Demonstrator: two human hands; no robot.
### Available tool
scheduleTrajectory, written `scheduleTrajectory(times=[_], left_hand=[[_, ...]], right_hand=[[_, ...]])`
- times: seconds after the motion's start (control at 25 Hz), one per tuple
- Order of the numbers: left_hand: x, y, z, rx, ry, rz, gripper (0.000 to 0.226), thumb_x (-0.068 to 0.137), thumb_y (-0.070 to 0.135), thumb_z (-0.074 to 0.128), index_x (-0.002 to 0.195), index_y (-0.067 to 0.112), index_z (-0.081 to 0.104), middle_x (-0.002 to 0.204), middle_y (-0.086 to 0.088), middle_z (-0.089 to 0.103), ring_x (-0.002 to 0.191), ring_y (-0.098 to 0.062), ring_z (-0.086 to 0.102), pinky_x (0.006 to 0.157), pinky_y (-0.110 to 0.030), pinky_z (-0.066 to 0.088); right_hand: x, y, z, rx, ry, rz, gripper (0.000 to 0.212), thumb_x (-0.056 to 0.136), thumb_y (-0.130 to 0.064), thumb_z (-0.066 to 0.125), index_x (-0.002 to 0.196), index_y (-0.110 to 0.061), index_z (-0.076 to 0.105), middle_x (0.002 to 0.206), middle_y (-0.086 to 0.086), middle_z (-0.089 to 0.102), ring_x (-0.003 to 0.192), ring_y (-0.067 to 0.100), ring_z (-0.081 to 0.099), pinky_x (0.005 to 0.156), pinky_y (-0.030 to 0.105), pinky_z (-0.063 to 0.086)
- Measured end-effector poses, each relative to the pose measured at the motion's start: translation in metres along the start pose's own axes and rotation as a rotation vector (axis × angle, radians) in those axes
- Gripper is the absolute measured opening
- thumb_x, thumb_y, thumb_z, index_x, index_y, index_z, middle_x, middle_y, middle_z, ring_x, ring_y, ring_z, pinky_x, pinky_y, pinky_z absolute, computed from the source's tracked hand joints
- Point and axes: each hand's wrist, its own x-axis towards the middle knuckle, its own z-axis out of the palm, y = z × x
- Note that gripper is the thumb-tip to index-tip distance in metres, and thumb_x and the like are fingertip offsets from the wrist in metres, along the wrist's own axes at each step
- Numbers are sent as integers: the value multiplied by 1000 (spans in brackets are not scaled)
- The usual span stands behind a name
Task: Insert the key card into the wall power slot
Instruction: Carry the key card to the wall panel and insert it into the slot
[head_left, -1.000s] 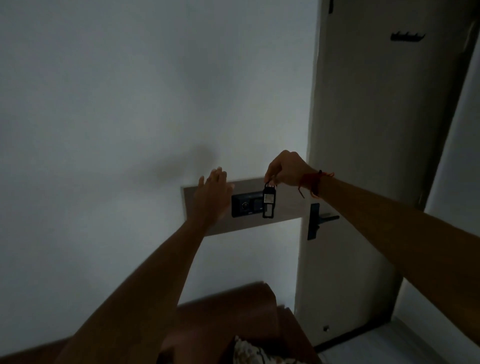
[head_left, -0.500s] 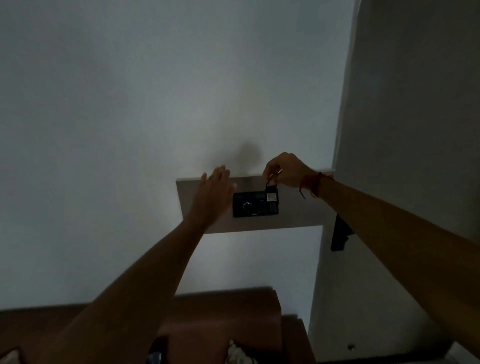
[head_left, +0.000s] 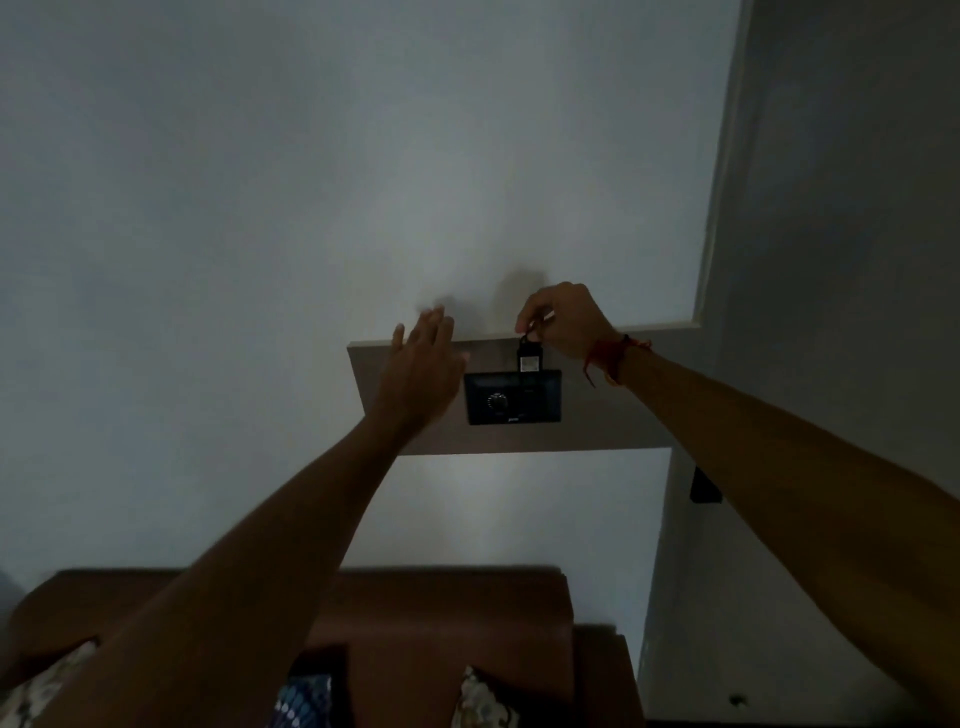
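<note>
A black wall power unit (head_left: 513, 397) with a round dial is fixed on a brown wooden panel (head_left: 597, 431) on the white wall. The small black key card (head_left: 529, 359) with a pale label hangs upright at the unit's top edge; its lower end overlaps the unit. My right hand (head_left: 563, 322) pinches the card's top loop from above. My left hand (head_left: 421, 376) is flat and open, fingers spread, against the panel just left of the unit. The room is dim.
A brown sofa back (head_left: 441, 613) with patterned cushions (head_left: 480, 699) stands below the panel. A pale door (head_left: 831, 260) with a black handle (head_left: 704, 488) is on the right, partly behind my right forearm.
The card has gone from hanging in front of the unit to standing at its top edge. My right hand rose slightly. The camera moved closer and tilted up. My left hand stayed put.
</note>
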Motion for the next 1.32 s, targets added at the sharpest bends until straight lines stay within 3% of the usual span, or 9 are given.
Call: scheduleTrajectory(times=[0.12, 0.32, 0.48, 0.6, 0.76, 0.96, 1.12, 1.24, 1.32], left_hand=[[2, -3, 3, 9, 1, -7, 64, 106, 40, 41, 156, 6, 24, 168, -16, 16, 157, -30, 12, 128, -56, 14], [7, -8, 13, -6, 12, 13, 67, 105, 42, 42, 157, 6, 22, 169, -16, 12, 158, -29, 9, 128, -56, 14], [9, -11, 20, -12, 24, 22, 69, 105, 43, 42, 158, 6, 18, 170, -15, 9, 158, -28, 6, 128, -55, 13], [13, -10, 27, 14, 6, 18, 72, 105, 44, 41, 160, 6, 14, 170, -14, 5, 158, -28, 3, 128, -55, 12], [17, -8, 39, 28, 12, 20, 74, 104, 45, 43, 160, 7, 12, 170, -13, 4, 159, -27, 2, 128, -56, 12], [16, -4, 54, 35, 37, -11, 76, 104, 45, 43, 161, 7, 9, 171, -13, 2, 159, -27, 3, 129, -54, 11], [14, -5, 61, 32, 55, -24, 77, 104, 43, 44, 161, 8, 7, 171, -12, 1, 159, -26, 3, 129, -53, 10], [13, -7, 61, 34, 60, -11, 78, 103, 42, 46, 161, 9, 6, 171, -11, 0, 159, -26, 4, 129, -53, 9], [13, -10, 60, 38, 60, 5, 78, 103, 39, 48, 161, 9, 7, 171, -11, 1, 159, -27, 4, 128, -55, 11]], right_hand=[[1, 0, 10, -32, 9, 12, 19, 59, 21, 70, 70, 6, 74, 79, 24, 73, 69, 27, 67, 60, 2, 47], [2, -1, 18, -78, 99, 1, 18, 61, 23, 67, 69, 7, 72, 80, 26, 72, 73, 37, 68, 67, 39, 58], [1, 0, 21, -110, 88, -31, 19, 61, 25, 64, 68, 8, 71, 78, 28, 70, 72, 39, 67, 67, 48, 59], [-5, 5, 26, -122, 116, -23, 18, 62, 26, 63, 67, 9, 70, 76, 29, 69, 71, 40, 66, 68, 49, 57], [-6, 8, 32, -203, 161, -21, 17, 61, 19, 70, 65, 4, 72, 73, 23, 72, 71, 38, 62, 74, 36, 43], [-5, 14, 38, -226, 99, 42, 30, 64, 25, 55, 75, 4, 71, 77, 24, 70, 85, 38, 56, 69, 42, 49], [-15, 13, 52, -279, 58, 5, 37, 60, 26, 48, 82, 4, 67, 84, 25, 64, 88, 36, 54, 66, 31, 42], [-19, 10, 55, -275, 53, -87, 37, 58, 26, 45, 80, 2, 63, 80, 22, 62, 86, 35, 51, 64, 39, 45], [-23, 10, 53, -276, 71, -102, 36, 61, 19, 47, 86, -1, 64, 88, 18, 65, 88, 33, 51, 69, 40, 45]])
